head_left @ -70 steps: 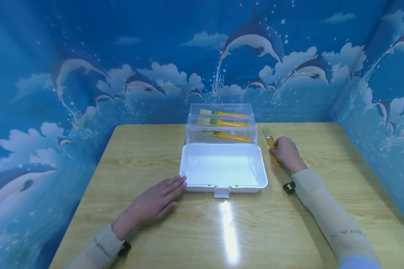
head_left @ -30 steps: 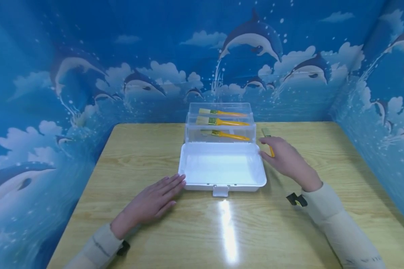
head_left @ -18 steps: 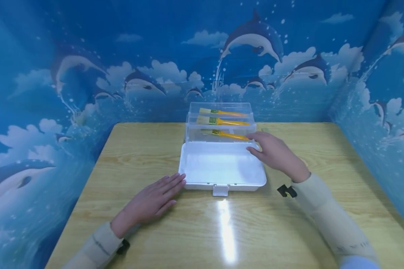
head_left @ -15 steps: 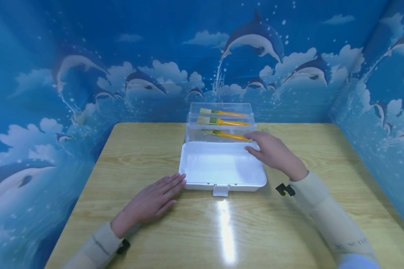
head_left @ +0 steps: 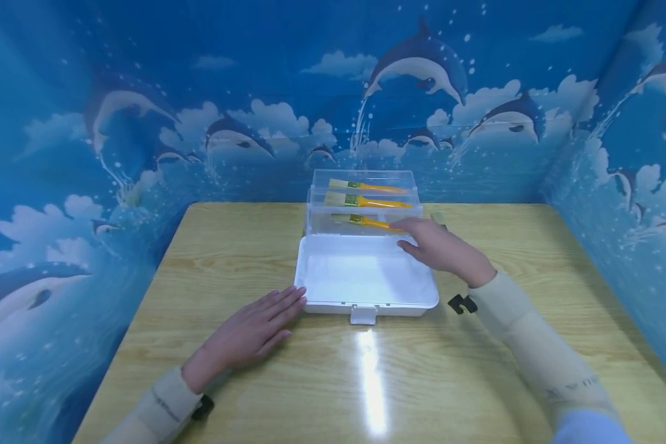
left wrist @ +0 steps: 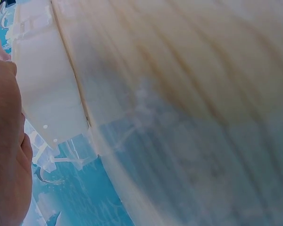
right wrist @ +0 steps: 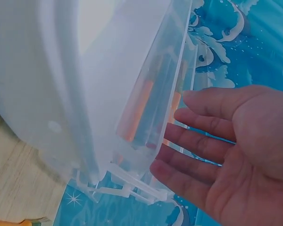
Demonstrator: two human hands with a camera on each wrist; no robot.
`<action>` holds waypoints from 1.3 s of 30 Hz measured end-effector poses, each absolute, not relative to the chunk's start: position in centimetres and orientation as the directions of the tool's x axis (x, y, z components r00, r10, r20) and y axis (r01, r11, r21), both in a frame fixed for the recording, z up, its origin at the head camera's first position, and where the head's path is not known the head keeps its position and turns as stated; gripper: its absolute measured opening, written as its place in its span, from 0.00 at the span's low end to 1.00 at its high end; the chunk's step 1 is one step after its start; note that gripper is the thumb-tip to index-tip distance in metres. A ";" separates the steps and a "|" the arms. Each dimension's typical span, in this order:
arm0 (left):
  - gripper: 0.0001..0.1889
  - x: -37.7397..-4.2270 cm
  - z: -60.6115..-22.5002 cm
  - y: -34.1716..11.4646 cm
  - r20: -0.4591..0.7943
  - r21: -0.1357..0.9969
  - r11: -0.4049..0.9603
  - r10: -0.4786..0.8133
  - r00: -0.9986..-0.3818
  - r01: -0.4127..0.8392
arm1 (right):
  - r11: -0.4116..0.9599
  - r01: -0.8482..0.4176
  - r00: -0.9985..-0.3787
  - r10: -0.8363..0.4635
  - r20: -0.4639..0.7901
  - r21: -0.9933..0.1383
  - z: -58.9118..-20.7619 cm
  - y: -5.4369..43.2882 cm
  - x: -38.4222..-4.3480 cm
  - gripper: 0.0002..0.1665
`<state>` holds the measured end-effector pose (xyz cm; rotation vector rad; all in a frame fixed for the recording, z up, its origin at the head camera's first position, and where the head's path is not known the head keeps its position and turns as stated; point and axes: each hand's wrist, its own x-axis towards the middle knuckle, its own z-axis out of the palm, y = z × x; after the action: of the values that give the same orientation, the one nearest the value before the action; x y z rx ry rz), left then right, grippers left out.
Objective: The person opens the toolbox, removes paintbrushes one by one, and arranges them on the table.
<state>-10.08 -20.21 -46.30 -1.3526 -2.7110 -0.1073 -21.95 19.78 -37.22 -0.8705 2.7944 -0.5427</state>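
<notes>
A white box (head_left: 366,271) with raised clear trays (head_left: 320,223) behind it stands in the middle of the table. Three paintbrushes with orange handles lie in the trays: an upper one (head_left: 383,187), a middle one (head_left: 383,202) and a lowest one (head_left: 366,222). My right hand (head_left: 435,246) reaches over the box's back right corner, fingers at the lowest brush's handle end. In the right wrist view the fingers (right wrist: 193,141) extend loosely beside the tray wall, gripping nothing. My left hand (head_left: 255,327) lies flat, fingertips on the box's front left corner.
Another paintbrush (head_left: 438,218) lies on the table right of the trays, mostly hidden behind my right hand; its orange handle (right wrist: 9,222) shows in the right wrist view. A latch (head_left: 363,314) hangs at the box's front. Dolphin-print curtains (head_left: 255,74) enclose the table's back and sides.
My right hand let go of the paintbrush on the table's right side and moved left and over the box to the lowest tray. The left hand stayed in place.
</notes>
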 end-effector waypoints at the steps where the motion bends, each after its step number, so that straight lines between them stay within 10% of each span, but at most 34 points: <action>1: 0.32 -10.1 -46.3 -20.2 0.132 0.013 0.599 0.793 -0.595 0.801 | 0.766 -0.514 -0.815 -0.576 -0.058 -0.385 -37.2 19.7 -22.1 0.26; 39: 0.31 -10.0 -46.0 -20.1 0.110 0.055 0.621 0.775 -0.623 0.782 | 0.769 -0.590 -0.763 -0.631 -0.142 -0.245 -38.3 15.9 -25.5 0.27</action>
<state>-9.95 -20.08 -46.01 -1.3274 -2.7595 -0.1495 -25.47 15.93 -38.27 -0.9610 2.7477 -0.2746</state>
